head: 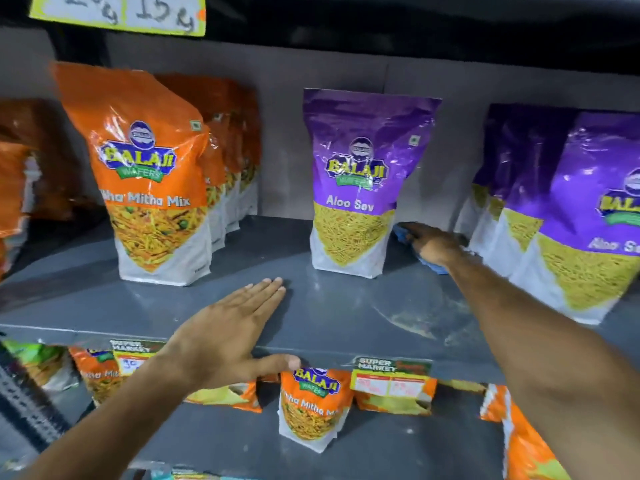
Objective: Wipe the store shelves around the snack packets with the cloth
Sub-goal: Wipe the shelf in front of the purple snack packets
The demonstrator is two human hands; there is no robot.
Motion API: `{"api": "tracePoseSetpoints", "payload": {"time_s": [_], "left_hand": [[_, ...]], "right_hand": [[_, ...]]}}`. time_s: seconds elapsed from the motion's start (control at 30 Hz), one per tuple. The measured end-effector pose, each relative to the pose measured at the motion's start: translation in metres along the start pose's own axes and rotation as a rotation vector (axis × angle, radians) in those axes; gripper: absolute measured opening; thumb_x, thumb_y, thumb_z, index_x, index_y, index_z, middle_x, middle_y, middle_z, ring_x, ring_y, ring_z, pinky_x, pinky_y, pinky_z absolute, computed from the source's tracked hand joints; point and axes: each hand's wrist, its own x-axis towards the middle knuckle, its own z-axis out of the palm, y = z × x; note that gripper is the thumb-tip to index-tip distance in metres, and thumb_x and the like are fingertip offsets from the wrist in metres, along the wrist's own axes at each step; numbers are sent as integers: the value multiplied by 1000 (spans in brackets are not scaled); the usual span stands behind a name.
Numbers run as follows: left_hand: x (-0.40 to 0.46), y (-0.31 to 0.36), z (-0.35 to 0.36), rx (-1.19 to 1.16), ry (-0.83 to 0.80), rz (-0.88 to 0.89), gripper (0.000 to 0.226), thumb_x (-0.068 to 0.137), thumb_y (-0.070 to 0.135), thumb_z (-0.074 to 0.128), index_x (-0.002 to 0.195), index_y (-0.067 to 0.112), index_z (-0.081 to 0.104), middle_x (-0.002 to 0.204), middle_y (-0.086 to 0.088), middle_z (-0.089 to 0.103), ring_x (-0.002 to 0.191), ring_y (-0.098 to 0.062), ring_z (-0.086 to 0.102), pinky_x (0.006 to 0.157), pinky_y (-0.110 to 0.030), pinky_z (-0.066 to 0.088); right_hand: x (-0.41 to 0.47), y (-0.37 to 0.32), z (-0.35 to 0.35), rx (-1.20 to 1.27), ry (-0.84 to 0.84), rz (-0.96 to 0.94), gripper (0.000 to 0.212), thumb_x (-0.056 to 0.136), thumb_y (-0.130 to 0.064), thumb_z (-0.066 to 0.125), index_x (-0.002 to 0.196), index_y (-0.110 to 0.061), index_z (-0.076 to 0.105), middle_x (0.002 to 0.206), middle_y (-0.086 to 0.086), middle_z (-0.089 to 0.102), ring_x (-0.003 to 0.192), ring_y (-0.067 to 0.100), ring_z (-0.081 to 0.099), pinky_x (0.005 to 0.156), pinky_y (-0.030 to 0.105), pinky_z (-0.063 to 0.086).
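Observation:
A grey shelf (pixel 346 306) carries upright snack packets. My right hand (pixel 433 244) reaches deep between a lone purple Aloo Sev packet (pixel 356 188) and a purple row on the right (pixel 571 216), pressing a blue cloth (pixel 431 265) flat on the shelf. The cloth is mostly hidden under the hand. My left hand (pixel 235 330) lies flat near the shelf's front edge with fingers together and the thumb over the lip, holding nothing. An orange Mitha Mix packet (pixel 149 174) fronts a row on the left.
More orange packets (pixel 17 188) stand at the far left. The lower shelf (pixel 214 441) holds orange packets (pixel 311 407) behind price tags (pixel 391 375). A yellow label (pixel 117 12) hangs from the shelf above. Dusty smears (pixel 426 317) mark the shelf's front right.

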Motion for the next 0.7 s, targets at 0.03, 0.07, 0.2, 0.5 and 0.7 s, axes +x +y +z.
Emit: {"api": "tracePoseSetpoints", "payload": {"time_s": [0.03,0.07,0.2,0.5,0.7], "left_hand": [[0,0,0,4,-4,-1,129,71,109,15,169,26,-4,173,15,-15,157,3,-16,123,-14,-16],[1,0,-1,10,-9,-1,129,72,108,14,170,26,-3,174,14,-14,160,1,-13,125,-17,-13],[2,1,-1,-1,-32,9,131,72,107,13,170,21,0,178,7,-5,164,-6,-5,130,-23,-5],[2,3,-6,-38,-79,25,140,67,109,7,169,14,1,180,-2,0,166,-15,1,135,-34,2],[-3,4,-10,-38,-89,41,143,65,109,5,169,12,3,180,-5,2,166,-18,4,135,-36,5]], "right_hand": [[-9,-2,-1,-20,10,3,41,102,-13,43,138,-22,60,140,16,61,119,34,60,98,42,48],[-19,-5,-3,-51,43,-2,41,102,-17,44,139,-27,59,137,11,64,119,35,61,99,41,48],[-70,-20,-5,-103,10,10,40,105,-31,41,143,-33,53,98,-22,63,84,0,60,72,14,46],[-180,-61,13,-113,46,64,47,101,-23,42,146,-35,49,158,0,45,140,27,49,112,35,38],[-224,-101,25,198,-2,-177,41,100,-15,53,134,-36,63,140,-14,61,126,4,56,104,25,41]]}}
